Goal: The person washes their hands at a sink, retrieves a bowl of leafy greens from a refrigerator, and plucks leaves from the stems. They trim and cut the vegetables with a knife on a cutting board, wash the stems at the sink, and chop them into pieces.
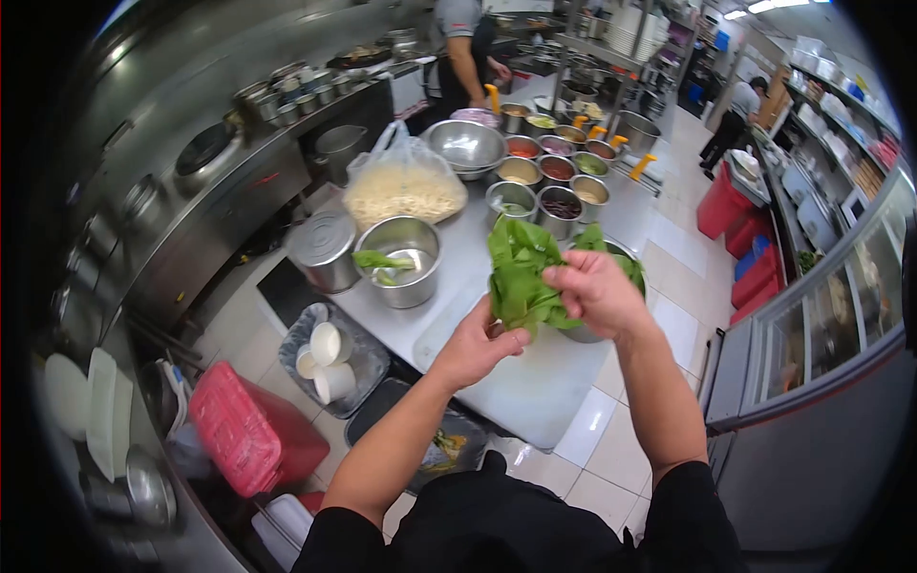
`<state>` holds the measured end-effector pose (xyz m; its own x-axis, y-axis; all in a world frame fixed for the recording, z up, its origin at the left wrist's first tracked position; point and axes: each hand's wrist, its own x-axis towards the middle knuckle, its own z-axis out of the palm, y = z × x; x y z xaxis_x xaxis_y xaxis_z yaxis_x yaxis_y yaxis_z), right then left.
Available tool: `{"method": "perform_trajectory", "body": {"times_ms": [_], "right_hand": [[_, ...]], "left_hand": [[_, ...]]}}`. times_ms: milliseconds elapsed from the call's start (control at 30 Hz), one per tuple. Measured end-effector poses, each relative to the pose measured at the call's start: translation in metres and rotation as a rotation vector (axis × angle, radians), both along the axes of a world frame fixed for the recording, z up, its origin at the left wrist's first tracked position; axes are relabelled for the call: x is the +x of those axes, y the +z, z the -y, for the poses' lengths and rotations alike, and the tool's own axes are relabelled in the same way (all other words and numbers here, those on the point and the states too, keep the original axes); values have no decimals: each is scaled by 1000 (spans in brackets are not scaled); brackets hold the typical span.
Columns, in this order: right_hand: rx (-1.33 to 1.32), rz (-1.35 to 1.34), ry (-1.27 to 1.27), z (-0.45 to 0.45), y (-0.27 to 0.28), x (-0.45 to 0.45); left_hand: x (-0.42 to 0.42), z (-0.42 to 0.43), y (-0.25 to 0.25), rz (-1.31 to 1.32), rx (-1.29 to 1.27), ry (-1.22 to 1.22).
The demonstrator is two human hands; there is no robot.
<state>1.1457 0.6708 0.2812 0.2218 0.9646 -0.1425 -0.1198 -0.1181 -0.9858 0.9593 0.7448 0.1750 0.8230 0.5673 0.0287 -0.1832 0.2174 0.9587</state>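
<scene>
Both my hands hold a bunch of green leafy vegetable [523, 267] above the white cutting board [535, 387]. My left hand [482, 344] grips it from below at the stem end, with a ring on one finger. My right hand [597, 291] pinches the leaves at their right side. Behind the right hand stands a metal pot [629, 256] with more green leaves in it, partly hidden by the hand. To the left, a metal pot [420, 277] contains a few pieces of green vegetable [384, 263].
A plastic bag of pale noodle-like strips [403, 196], a steel bowl [465, 143] and several ingredient tins [557, 170] line the counter's back. A lined bin [320, 382] with white containers and a red bin [253, 430] stand left. A glass-door fridge [812, 334] is right. Two people stand farther off.
</scene>
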Motion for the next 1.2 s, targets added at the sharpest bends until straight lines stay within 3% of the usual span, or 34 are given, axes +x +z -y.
{"method": "perform_trajectory", "body": {"times_ms": [133,367,500,600,767,933,1033,1133,1167,1200], "right_hand": [[-50,51,69,-14,-33,-70],[-211,64,385,-15,-105,-169],[-62,526,457,1,-158,-224],[60,873,372,4,-170,-256],[-164,603,419,1,-221,-268],[-224,655,341,6,-254,-274],[-146,693,303,12,-271,-277],[-10,715,382,16,-296,-276],[36,716,431,18,-305,-273],[-93,586,454,19,-304,-270]], "left_hand": [[-70,7,-25,34,-252,15],[-207,24,-70,14,-462,68],[-246,39,-108,29,-641,164],[-244,56,-119,-52,-605,377],[-255,63,-154,-169,-647,456],[-243,73,-183,-177,-628,570],[-237,73,-212,-304,-471,659],[-235,70,-222,-377,-629,751],[-237,67,-223,-291,-717,740],[-241,64,-224,-205,-806,727]]}}
